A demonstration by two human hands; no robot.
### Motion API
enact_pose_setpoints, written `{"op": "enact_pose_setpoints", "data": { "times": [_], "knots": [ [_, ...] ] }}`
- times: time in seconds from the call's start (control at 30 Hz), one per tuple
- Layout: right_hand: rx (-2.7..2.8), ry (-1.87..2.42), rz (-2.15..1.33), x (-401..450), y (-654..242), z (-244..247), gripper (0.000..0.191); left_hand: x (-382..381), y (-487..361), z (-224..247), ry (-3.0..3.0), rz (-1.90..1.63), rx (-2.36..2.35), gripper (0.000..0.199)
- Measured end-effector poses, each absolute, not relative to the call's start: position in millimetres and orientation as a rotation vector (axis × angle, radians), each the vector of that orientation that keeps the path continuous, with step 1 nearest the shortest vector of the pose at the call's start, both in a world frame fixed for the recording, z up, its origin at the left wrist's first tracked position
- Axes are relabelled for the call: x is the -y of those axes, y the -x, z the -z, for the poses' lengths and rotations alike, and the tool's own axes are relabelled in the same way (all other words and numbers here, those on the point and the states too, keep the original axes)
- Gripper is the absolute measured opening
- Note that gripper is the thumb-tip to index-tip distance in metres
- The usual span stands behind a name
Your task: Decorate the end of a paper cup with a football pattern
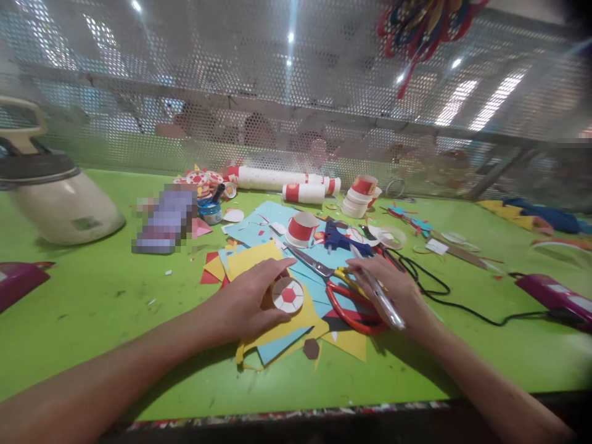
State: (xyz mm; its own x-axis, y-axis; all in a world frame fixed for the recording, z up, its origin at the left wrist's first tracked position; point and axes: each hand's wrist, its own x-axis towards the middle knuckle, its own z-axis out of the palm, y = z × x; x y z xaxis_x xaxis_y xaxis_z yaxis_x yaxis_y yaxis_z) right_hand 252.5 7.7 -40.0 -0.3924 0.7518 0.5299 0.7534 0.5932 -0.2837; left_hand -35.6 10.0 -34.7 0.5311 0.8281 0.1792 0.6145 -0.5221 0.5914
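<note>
My left hand (252, 299) curls its thumb and fingers around a round white disc (287, 295) with a red soccer-ball pattern, over yellow paper (259, 259). In my right hand (388, 283) is a silver pen-like tool (382, 296), slanting across the palm with its tip pointing up and left. Beneath that hand lie large scissors with red handles (346, 317), blades toward the back left. A blue glue gun (345, 239) rests just behind them. Beyond the disc stands a red and white paper cup (302, 229) on light blue sheets (259, 223).
At the left stand a beige container (69, 203) and a blurred phone (167, 219). A blue jar (210, 211) is behind the papers. Stacked cups (358, 197) and cup rows (277, 179) line the back. A black cable (472, 311) runs right to a purple device (555, 296).
</note>
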Motion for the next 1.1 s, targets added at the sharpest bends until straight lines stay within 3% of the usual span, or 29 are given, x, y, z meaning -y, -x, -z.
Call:
{"op": "enact_pose_setpoints", "data": {
  "times": [0.57, 1.1],
  "knots": [
    [2.159, 1.181, -0.020, -8.7, -253.3, 44.9, 0.019, -12.5, 33.8, 38.2, -2.301, -0.620, -1.157, 0.077],
    [2.313, 1.080, -0.068, -2.3, -246.6, 40.2, 0.027, -14.4, 37.2, 40.7, -2.321, -0.554, -1.151, 0.076]
  ]
}}
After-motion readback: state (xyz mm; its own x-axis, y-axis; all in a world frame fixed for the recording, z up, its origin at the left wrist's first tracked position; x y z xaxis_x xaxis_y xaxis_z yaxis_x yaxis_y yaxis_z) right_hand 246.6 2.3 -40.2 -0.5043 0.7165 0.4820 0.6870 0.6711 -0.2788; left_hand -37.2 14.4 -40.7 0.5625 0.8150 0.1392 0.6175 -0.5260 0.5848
